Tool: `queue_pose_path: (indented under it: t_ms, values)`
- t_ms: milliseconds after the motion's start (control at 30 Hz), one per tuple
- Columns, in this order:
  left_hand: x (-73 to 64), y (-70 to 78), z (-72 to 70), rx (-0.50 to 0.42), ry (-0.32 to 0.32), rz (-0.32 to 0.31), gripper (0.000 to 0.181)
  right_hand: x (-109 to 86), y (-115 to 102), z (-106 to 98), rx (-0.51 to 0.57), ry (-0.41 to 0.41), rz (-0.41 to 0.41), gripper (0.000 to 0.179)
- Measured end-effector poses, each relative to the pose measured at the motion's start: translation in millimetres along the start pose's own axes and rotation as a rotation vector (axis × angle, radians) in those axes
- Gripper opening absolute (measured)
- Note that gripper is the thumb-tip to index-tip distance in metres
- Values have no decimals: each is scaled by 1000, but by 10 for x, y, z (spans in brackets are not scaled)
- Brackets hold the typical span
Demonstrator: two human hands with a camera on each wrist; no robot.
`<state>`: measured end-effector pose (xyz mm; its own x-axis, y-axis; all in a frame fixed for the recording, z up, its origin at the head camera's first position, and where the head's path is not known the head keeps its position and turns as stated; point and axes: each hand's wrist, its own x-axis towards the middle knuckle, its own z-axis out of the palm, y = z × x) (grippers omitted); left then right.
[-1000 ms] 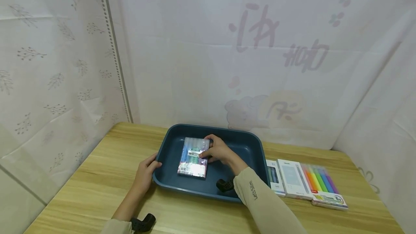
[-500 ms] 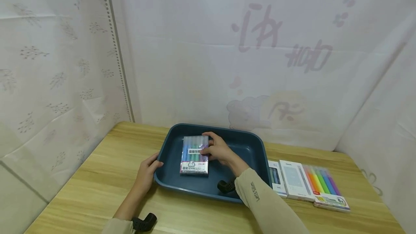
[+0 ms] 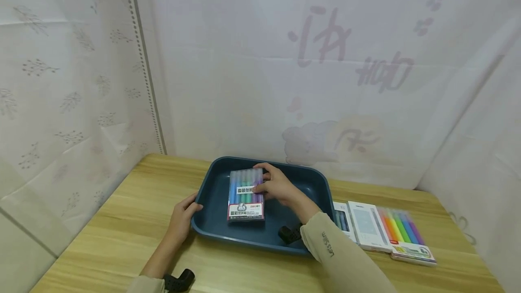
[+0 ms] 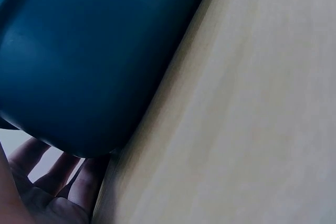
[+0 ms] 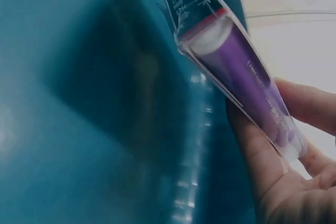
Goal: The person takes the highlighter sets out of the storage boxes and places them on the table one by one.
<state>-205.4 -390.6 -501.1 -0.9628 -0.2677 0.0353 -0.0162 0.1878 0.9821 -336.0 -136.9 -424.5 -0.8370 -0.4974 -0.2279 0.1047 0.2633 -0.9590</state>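
A clear pack of highlighters (image 3: pixel 245 196), with blue, green and purple barrels and a white label, is in my right hand (image 3: pixel 281 188). Thumb and fingers pinch its right edge. In the right wrist view the pack (image 5: pixel 247 77) is tilted above the bin floor, with a purple barrel at its side. My left hand (image 3: pixel 183 216) holds the left rim of the dark blue plastic bin (image 3: pixel 260 241), its thumb over the edge. From the left wrist, the fingers (image 4: pixel 86 187) show against the outer wall of the bin (image 4: pixel 94 66).
Right of the bin, packs lie in a row on the wooden table (image 3: pixel 122 225): a partly hidden white pack (image 3: pixel 343 220), a white box (image 3: pixel 368 225) and a rainbow marker pack (image 3: pixel 407 234). A white printed curtain (image 3: pixel 244 80) hangs behind the table.
The highlighter pack has turned so its front label faces up toward the head camera without glare, and it has shifted slightly right with my right hand. My left hand stays on the rim.
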Motion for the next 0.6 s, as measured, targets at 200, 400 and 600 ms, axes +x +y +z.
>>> queue_pose_path:
  t_ms: [200,400,600]
  values:
    - [8,4,8,11,9,-5,55,-135,-157,-169,-8,21,-16,74]
    - [2,13,16,17,14,-12,54,-336,-264,-335,-31,22,-39,75]
    - [7,8,-1,30,18,-13,54,-556,-328,-454,-55,13,-66,74]
